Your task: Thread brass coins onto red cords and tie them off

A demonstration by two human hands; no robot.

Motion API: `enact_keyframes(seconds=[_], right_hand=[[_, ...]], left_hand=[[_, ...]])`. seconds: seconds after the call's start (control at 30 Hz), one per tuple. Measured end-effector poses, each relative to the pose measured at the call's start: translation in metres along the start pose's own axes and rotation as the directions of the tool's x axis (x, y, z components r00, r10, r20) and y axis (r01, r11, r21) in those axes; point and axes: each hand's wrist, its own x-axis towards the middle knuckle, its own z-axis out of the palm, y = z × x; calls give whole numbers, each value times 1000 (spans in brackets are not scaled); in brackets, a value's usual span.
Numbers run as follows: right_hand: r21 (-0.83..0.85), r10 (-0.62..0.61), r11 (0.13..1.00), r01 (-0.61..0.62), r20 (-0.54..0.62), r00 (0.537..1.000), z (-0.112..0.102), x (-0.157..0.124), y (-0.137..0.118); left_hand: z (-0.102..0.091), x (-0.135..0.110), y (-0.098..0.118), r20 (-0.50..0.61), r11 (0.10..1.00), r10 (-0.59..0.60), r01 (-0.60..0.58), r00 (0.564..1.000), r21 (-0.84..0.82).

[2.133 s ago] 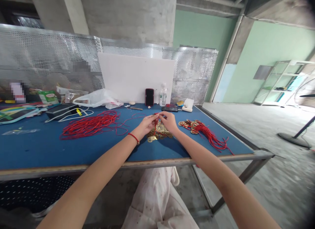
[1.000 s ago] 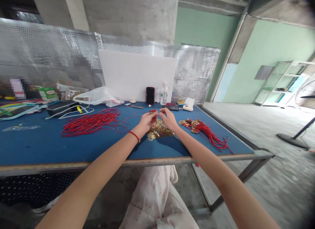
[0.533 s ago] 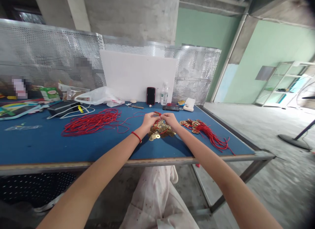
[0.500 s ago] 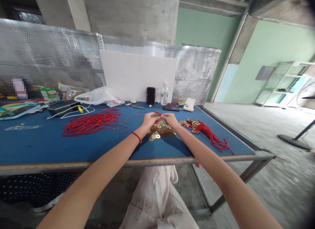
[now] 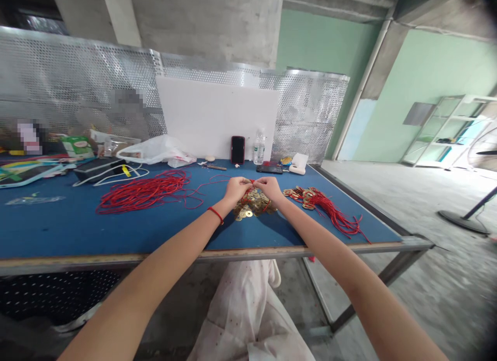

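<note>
My left hand (image 5: 235,188) and my right hand (image 5: 267,187) meet over a pile of brass coins (image 5: 250,208) on the blue table (image 5: 116,229). Both hands pinch a short red cord (image 5: 251,187) that loops down between them towards the coins. The fingertips of the two hands almost touch. A red string bracelet sits on my left wrist. Whether a coin hangs on the cord is too small to tell.
A big tangle of red cords (image 5: 143,191) lies to the left. Coins tied with red cords (image 5: 322,206) lie to the right. A phone (image 5: 237,150), a water bottle (image 5: 258,147), a plastic bag (image 5: 155,151) and a white board (image 5: 217,120) stand at the back.
My hands have drawn closer together and sunk a little towards the coin pile, still pinching the red cord. Nothing else on the table has moved.
</note>
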Motion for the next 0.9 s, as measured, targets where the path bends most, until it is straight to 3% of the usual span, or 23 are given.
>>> enact_keyframes(seconds=[0.23, 0.43, 0.7, 0.8, 0.9], right_hand=[[8, -14, 1000, 14, -21, 1000, 1, 2, 0], [56, -12, 998, 13, -17, 1000, 1, 2, -1], [177, -1, 984, 0, 10, 1000, -1, -2, -8], [112, -73, 991, 73, -9, 997, -3, -2, -9], [-60, -175, 983, 172, -35, 984, -7, -4, -13]], left_hand=[[0, 1, -1, 152, 949, -202, 232, 967, -212], [1, 2, 4, 209, 880, -306, 360, 929, -311], [-8, 3, -5, 281, 884, -240, 329, 929, -332], [-8, 4, -4, 256, 885, -218, 301, 942, -355], [-6, 3, 0, 237, 868, -222, 302, 946, -394]])
